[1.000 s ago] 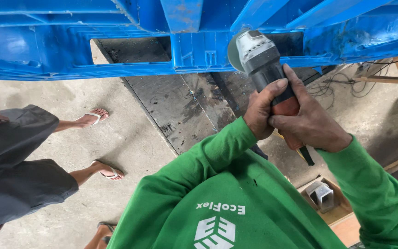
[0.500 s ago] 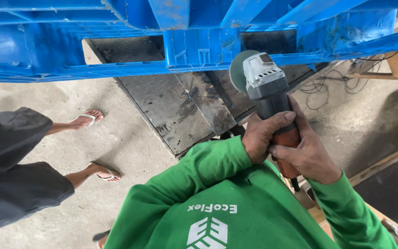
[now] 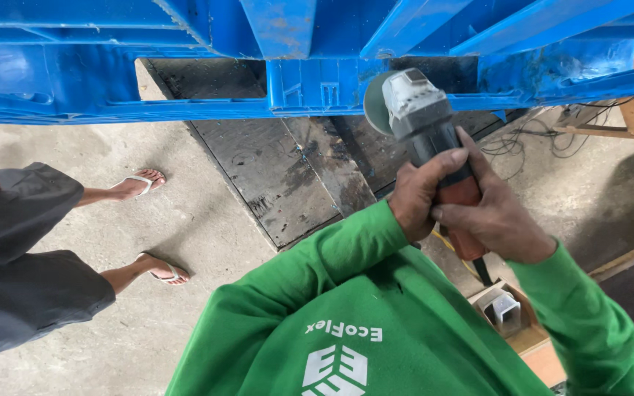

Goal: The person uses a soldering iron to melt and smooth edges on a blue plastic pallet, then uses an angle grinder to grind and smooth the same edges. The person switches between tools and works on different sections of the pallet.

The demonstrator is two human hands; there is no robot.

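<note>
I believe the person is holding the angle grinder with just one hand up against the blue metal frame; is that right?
Not quite: the head view shows both hands on the angle grinder, the left hand and the right hand wrapped around its body. The rest holds: its disc is up against the blue metal frame.

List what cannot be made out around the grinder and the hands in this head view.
- Angle grinder: its handle is covered by the left hand and right hand.
- Grinding disc: seen mostly edge-on, part hidden by the grinder head; contact with the blue frame cannot be told.
- Bystander's legs: upper body cut off by the left edge.
- Wooden box: partly hidden by the green sleeve.
</note>
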